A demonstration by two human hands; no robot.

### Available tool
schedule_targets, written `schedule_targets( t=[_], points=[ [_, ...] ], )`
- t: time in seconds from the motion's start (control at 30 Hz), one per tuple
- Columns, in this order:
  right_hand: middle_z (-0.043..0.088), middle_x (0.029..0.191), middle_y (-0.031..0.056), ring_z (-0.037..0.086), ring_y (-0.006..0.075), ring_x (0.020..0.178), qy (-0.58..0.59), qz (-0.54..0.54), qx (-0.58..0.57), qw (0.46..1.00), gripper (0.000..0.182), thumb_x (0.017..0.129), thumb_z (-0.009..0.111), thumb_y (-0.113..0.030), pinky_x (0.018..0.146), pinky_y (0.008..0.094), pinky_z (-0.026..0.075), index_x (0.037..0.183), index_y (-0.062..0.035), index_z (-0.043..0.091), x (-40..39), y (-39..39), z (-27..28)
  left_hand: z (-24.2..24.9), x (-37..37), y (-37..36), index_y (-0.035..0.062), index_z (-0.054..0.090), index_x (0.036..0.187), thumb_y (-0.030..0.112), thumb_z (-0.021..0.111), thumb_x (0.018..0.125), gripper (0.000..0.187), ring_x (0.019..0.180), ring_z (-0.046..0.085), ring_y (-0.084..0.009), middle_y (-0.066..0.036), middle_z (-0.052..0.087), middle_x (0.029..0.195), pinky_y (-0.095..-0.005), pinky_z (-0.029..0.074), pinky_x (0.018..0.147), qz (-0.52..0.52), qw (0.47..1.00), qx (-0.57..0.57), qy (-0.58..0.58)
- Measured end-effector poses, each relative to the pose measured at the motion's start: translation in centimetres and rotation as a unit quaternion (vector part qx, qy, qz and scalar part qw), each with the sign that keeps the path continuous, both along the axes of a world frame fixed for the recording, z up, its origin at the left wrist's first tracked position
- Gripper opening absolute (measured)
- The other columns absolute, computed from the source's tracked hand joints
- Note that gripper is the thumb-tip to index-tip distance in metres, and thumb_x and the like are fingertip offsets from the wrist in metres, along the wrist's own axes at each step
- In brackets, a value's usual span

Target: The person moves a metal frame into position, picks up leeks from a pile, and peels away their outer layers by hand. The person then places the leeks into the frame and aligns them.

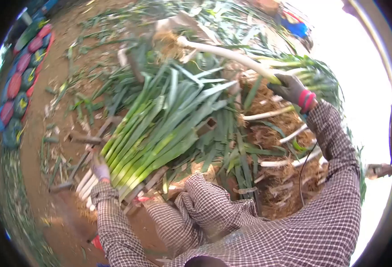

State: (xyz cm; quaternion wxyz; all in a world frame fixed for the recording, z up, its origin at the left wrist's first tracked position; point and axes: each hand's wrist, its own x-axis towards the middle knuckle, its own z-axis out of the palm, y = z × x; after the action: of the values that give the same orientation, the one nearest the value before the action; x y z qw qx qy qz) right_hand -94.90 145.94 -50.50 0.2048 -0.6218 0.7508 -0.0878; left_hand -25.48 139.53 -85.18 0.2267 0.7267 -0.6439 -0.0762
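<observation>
My right hand, in a dark glove with a pink cuff, is closed round the green upper part of a leek. That leek stretches to the left, its shaggy roots raised over the pile. My left hand, in a pale purple glove, lies against the near left side of a bundle of trimmed leeks, its fingers seemingly stretched along the stems. The bundle rests slantwise on a metal frame, white ends toward me and green leaves away.
Untrimmed leeks with roots are heaped at the right. Cut green leaves litter the ground beyond the frame. Packed net bags in red and green line the far left. My knees in checked cloth are close below the bundle.
</observation>
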Motion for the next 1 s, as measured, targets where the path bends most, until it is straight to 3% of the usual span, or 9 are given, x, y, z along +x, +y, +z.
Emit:
schedule_targets(
  t=[0.17,0.33,0.43,0.67,0.73,0.8,0.83,0.93,1.0],
  points=[
    [0.063,0.074,0.0135,0.062,0.0245,0.064,-0.008,0.174,-0.119,0.978,0.022,0.088,0.07,-0.023,0.06,0.0368,0.048,0.102,-0.0053,0.066,5.6,-0.1,-0.5,15.1,-10.7,-0.9,0.0014,0.055,0.131,0.012,0.049,0.1,0.033,0.115,0.058,-0.0293,-0.017,0.059,0.129,-0.0399,0.046,0.101,-0.171,0.863,0.015,0.475],
    [0.062,0.076,0.015,0.062,0.031,0.068,0.049,0.287,-0.139,0.946,0.026,0.081,0.073,-0.017,0.062,0.0394,0.048,0.103,-0.0053,0.064,13.0,2.5,1.4,27.6,-20.7,3.0,-0.0027,0.044,0.136,0.055,0.057,0.094,0.072,0.113,0.057,-0.026,-0.016,0.052,0.126,-0.04,0.054,0.094,-0.143,0.676,0.117,0.714],
    [0.061,0.075,0.0156,0.063,0.0322,0.069,0.078,0.335,-0.185,0.92,0.025,0.081,0.073,-0.021,0.062,0.0403,0.048,0.098,-0.0055,0.063,15.4,4.9,2.1,30.1,-21.2,4.4,-0.0005,0.058,0.091,0.047,0.057,0.097,0.048,0.053,0.058,-0.0127,-0.005,0.06,0.068,-0.0233,0.047,0.049,-0.088,0.711,0.04,0.697],
    [0.059,0.07,0.0144,0.061,0.031,0.063,-0.093,0.285,-0.053,0.953,0.02,0.084,0.071,-0.022,0.059,0.0392,0.047,0.086,-0.0046,0.062,17.3,9.6,5.1,34.1,-14.2,13.0,0.0054,0.058,0.076,0.035,0.048,0.1,0.039,0.034,0.035,-0.0065,0.003,0.044,0.05,-0.023,0.025,0.03,-0.097,0.823,0.021,0.559],
    [0.06,0.07,0.0144,0.062,0.0312,0.064,-0.055,0.314,-0.092,0.943,0.021,0.084,0.071,-0.024,0.059,0.0395,0.047,0.087,-0.0049,0.062,18.1,10.5,5.7,33.9,-11.4,15.8,0.0081,0.061,0.079,0.035,0.05,0.098,0.035,0.033,0.036,-0.0083,0.001,0.046,0.05,-0.0254,0.025,0.03,0.007,0.799,-0.002,0.601],
    [0.061,0.071,0.0146,0.063,0.0314,0.065,-0.02,0.352,-0.111,0.929,0.022,0.084,0.071,-0.025,0.058,0.04,0.047,0.087,-0.0054,0.063,18.4,11.8,5.7,30.3,-4.2,16.6,0.0104,0.059,0.077,0.03,0.049,0.098,0.03,0.03,0.029,-0.0063,0.004,0.038,0.046,-0.0243,0.021,0.027,0.219,0.645,-0.051,0.731],
    [0.061,0.071,0.0147,0.063,0.0316,0.066,-0.003,0.375,-0.111,0.921,0.022,0.084,0.071,-0.026,0.059,0.0403,0.047,0.088,-0.0057,0.063,18.2,12.5,5.5,29.4,0.2,18.0,0.0097,0.059,0.084,0.031,0.05,0.097,0.026,0.041,0.032,-0.0096,0.001,0.041,0.056,-0.0262,0.024,0.037,0.272,0.647,-0.065,0.709],
    [0.06,0.069,0.0149,0.063,0.0329,0.065,0.009,0.39,-0.099,0.915,0.022,0.084,0.071,-0.027,0.058,0.0418,0.047,0.088,-0.0071,0.064,18.7,14.1,6.0,30.0,5.3,26.5,0.0079,0.058,0.103,0.034,0.053,0.095,0.028,0.076,0.043,-0.0197,-0.009,0.049,0.088,-0.0321,0.032,0.066,0.213,0.933,0.198,0.212],
    [0.06,0.068,0.0152,0.063,0.0333,0.064,-0.023,0.396,-0.095,0.913,0.021,0.084,0.071,-0.027,0.057,0.0423,0.047,0.089,-0.0075,0.064,19.7,14.9,6.2,31.7,2.7,31.3,0.0067,0.058,0.117,0.037,0.054,0.093,0.038,0.099,0.05,-0.0264,-0.015,0.054,0.109,-0.036,0.037,0.085,0.105,0.913,0.38,-0.11]
  ],
)
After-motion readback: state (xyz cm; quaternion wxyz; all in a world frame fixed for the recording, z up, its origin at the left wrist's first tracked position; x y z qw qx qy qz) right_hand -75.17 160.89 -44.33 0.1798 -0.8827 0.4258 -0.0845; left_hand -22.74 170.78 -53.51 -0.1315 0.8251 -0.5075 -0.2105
